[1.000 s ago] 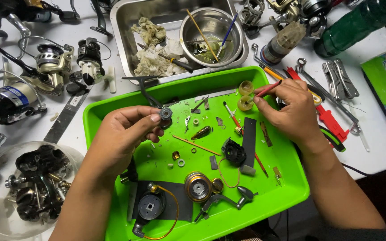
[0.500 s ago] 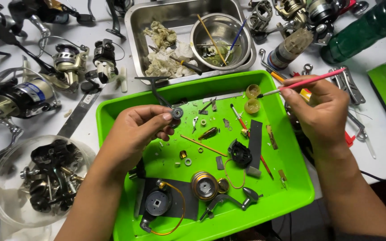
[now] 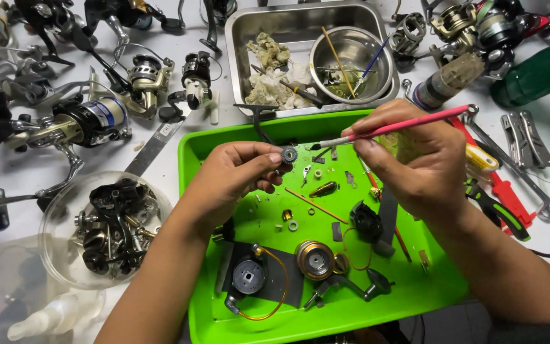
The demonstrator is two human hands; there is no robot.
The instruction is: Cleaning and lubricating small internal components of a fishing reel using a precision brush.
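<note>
We pinch a small gear (image 3: 289, 155) between the fingertips of our left hand (image 3: 237, 175), above the green tray (image 3: 415, 293). Our right hand (image 3: 415, 162) grips a pink brush (image 3: 408, 125). Its long axis runs nearly level, bristle tip pointing left, just beside the gear's upper right. Both hands are closed on their items.
</note>
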